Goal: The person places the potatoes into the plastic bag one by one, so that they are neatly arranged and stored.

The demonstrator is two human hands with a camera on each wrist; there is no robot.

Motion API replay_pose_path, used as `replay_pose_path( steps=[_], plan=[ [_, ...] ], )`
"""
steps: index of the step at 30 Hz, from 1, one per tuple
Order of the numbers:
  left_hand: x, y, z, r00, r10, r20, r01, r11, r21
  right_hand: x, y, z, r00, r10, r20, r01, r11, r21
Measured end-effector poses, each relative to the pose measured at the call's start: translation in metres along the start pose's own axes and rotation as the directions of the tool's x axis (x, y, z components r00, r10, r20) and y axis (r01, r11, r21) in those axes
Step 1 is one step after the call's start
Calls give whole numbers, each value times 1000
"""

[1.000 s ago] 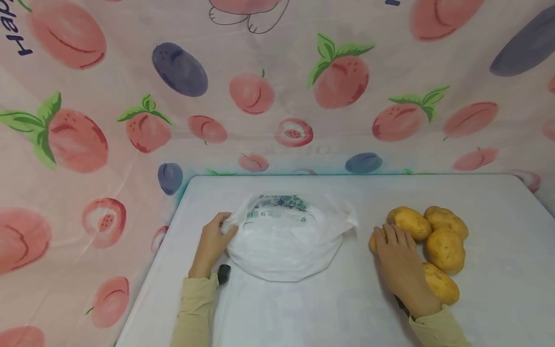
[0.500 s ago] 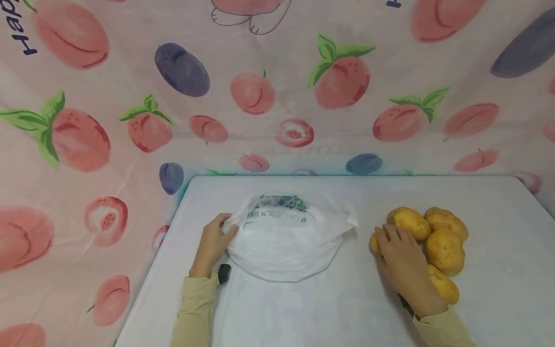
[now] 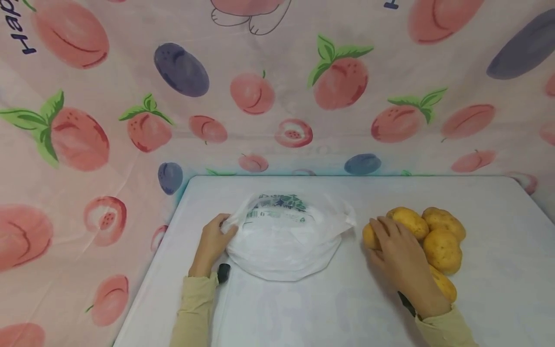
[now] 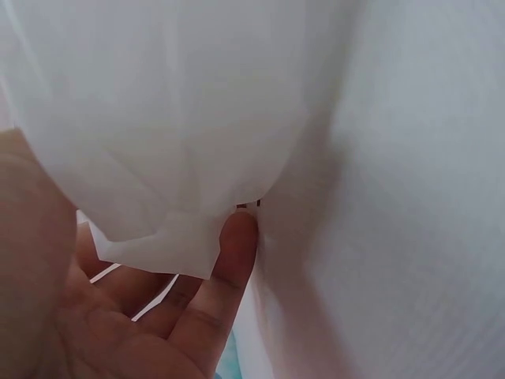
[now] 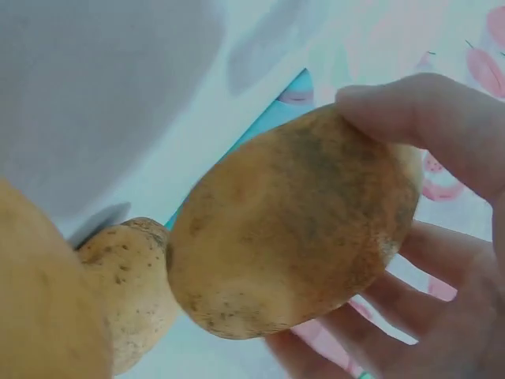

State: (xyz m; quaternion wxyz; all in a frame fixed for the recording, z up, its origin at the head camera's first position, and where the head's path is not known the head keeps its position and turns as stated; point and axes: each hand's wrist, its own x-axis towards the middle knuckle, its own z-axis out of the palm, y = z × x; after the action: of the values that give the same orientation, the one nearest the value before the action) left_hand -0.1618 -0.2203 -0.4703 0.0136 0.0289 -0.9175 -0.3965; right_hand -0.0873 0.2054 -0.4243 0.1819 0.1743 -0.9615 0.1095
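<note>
A white plastic bag [image 3: 282, 253] with green print lies spread on the table, its mouth gaping. My left hand [image 3: 211, 246] holds the bag's left edge, thumb on the near side; in the left wrist view the fingers [image 4: 201, 316] reach behind the hanging plastic [image 4: 158, 134]. On the right, my right hand [image 3: 403, 265] grips a potato [image 3: 369, 237], mostly covered by the fingers in the head view. The right wrist view shows this potato [image 5: 292, 229] between thumb and fingers, apart from the other potatoes.
Several yellow potatoes sit clustered beside and beyond the right hand, among them a front one [image 3: 444, 286] partly behind the wrist and a lumpy one [image 3: 443, 250]. The white table [image 3: 303, 313] meets a fruit-patterned cloth [image 3: 269, 58] at its back edge.
My right hand has closed round the potato and shifted it slightly left, away from the other potatoes. The left hand and the bag have stayed where they were.
</note>
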Motion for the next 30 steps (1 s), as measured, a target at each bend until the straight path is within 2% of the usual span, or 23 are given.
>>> replay_pose_path(
  steps=[5, 9, 19, 30],
  plan=[
    [0, 1, -1, 1000, -2, 0, 2, 1000, 1, 3, -6, -6, 995, 6, -97, 0, 998, 66],
    [0, 1, -1, 1000, 0, -2, 0, 1000, -7, 6, -9, -9, 985, -9, -171, 23, 997, 76],
    [-2, 0, 1, 1000, 1, 5, -1, 1000, -17, 11, -24, -10, 973, -61, -222, 95, 985, 145],
    [-4, 1, 1, 1000, -12, 9, 12, 1000, -4, 18, -42, -7, 970, -95, -223, 137, 974, 181]
  ],
)
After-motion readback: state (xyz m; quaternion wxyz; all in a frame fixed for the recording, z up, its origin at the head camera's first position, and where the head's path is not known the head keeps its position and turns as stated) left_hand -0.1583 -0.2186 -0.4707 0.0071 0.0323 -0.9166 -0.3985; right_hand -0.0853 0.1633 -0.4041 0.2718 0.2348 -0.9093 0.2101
